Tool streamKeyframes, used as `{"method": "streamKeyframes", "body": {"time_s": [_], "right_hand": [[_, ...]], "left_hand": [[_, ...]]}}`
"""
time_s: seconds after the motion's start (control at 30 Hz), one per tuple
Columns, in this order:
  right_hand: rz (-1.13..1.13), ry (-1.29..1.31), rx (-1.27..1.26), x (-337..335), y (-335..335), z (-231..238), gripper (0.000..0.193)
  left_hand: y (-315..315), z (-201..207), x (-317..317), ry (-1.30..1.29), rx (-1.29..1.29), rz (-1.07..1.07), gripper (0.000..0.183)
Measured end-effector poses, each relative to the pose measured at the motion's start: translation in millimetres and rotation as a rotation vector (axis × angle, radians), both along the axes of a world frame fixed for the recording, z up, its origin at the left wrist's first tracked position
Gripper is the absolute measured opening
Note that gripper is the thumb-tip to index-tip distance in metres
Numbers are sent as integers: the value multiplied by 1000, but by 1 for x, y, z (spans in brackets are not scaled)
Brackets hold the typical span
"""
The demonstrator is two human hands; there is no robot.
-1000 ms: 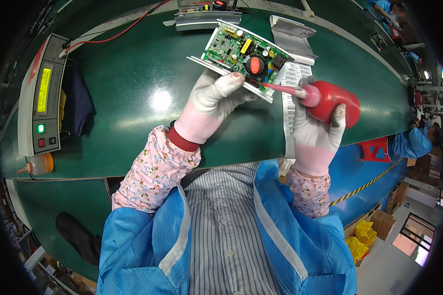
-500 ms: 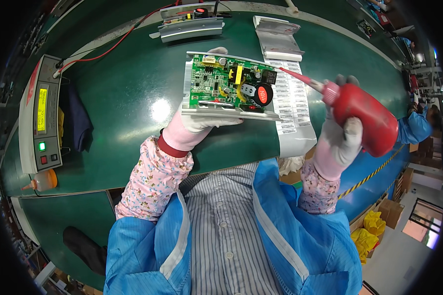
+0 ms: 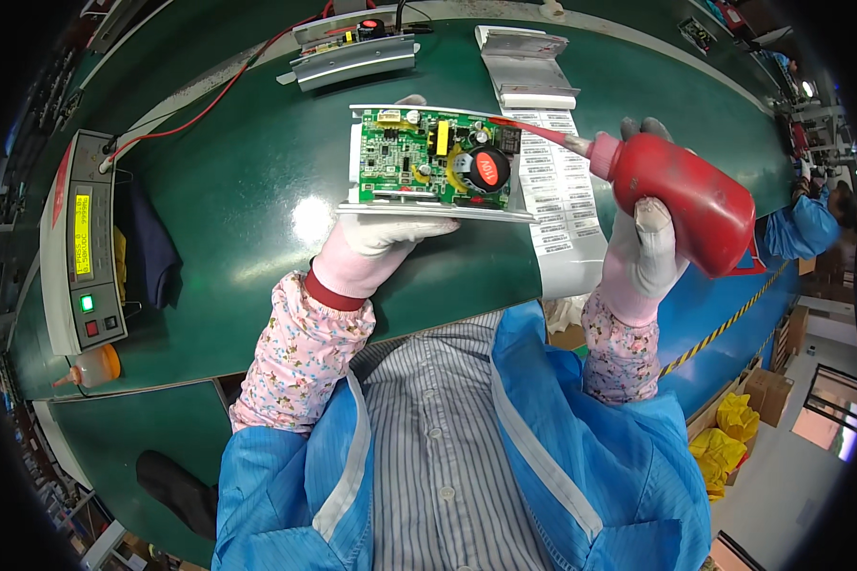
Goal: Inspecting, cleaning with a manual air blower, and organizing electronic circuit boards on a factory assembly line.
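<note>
My gloved left hand [image 3: 386,231] holds a green circuit board [image 3: 419,162] in a silver metal bracket [image 3: 419,208], gripping it from below and behind. Yellow parts, a black relay and a round black component with a red label sit on the board. In my gloved right hand [image 3: 652,243] is a red squeeze bottle [image 3: 681,190], tilted so that its long thin nozzle [image 3: 538,131] points left. The nozzle's tip is at the board's upper edge, near the black relay; whether it touches I cannot tell.
A test meter [image 3: 86,247] with a lit yellow display stands at the left, a small orange-capped bottle [image 3: 95,364] below it. Behind the board are another bracketed board [image 3: 357,62], a bare metal bracket [image 3: 528,62] and a label sheet [image 3: 567,205]. Another person's blue sleeve [image 3: 800,228] shows far right.
The red bottle has moved left and slightly up, and its nozzle tip now reaches further over the board. The board has shifted slightly left in my left hand, partly with the whole view.
</note>
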State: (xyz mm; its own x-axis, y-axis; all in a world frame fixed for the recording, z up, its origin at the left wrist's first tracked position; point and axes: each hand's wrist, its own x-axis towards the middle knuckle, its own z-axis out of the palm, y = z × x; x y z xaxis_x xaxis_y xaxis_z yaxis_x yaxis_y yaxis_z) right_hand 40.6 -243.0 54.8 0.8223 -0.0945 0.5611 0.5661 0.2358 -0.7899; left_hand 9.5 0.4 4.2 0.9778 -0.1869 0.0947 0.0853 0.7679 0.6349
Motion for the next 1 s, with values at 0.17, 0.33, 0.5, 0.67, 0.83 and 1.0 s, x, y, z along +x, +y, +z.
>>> {"method": "streamKeyframes", "body": {"time_s": [0.17, 0.33, 0.5, 0.67, 0.83, 1.0], "right_hand": [[-63, -56, -31, -7, 0, -8, 73], [-64, -176, -134, -14, 9, -9, 77], [-60, -197, -175, -13, 11, -7, 80], [-52, -245, -154, -9, 9, -8, 79], [-181, -59, -216, -4, -4, -12, 69], [-232, 288, -119, 19, -46, -5, 65]], "left_hand": [[5, -8, -8, 164, -202, -157, 75], [4, -15, -5, 177, -318, -205, 60], [5, -21, -2, 160, -417, -236, 54], [4, -19, -1, 147, -449, -215, 49], [11, -24, -2, 173, -490, -214, 43], [17, -27, 4, 106, -461, -308, 49]]}}
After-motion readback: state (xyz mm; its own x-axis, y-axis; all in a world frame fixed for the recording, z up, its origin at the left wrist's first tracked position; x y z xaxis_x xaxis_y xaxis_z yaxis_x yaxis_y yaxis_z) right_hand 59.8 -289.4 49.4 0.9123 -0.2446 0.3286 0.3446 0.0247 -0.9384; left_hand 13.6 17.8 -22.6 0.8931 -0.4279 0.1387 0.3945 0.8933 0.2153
